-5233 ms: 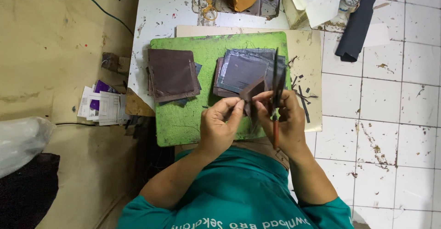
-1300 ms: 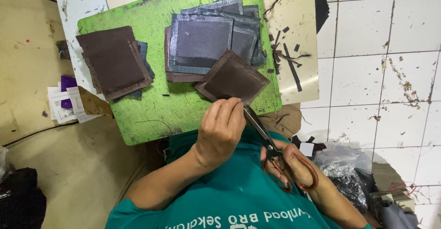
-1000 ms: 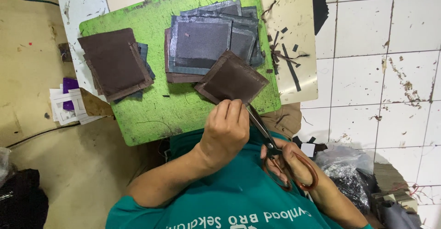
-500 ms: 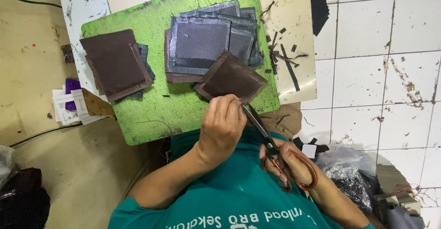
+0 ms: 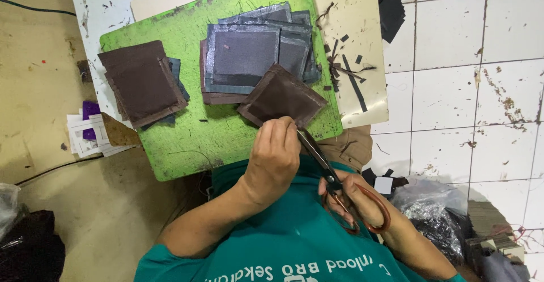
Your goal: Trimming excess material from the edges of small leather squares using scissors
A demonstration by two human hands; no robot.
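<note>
Even, diffuse indoor light falls across the scene, bright enough to show full colour on the green cutting mat and the white tiled floor. Shadows are soft and short: a faint one lies under the left hand toward 6 o'clock, another under the dark brown piece. A mild sheen shows on the grey pieces at 12 o'clock; no harsh glare elsewhere. Focus holds sharp over the mat and the scissors. The wide lens bends straight lines, with tile joints leaning at 3 o'clock. Corners at 7 and 5 o'clock fall darker, detail lost in the black bags.
</note>
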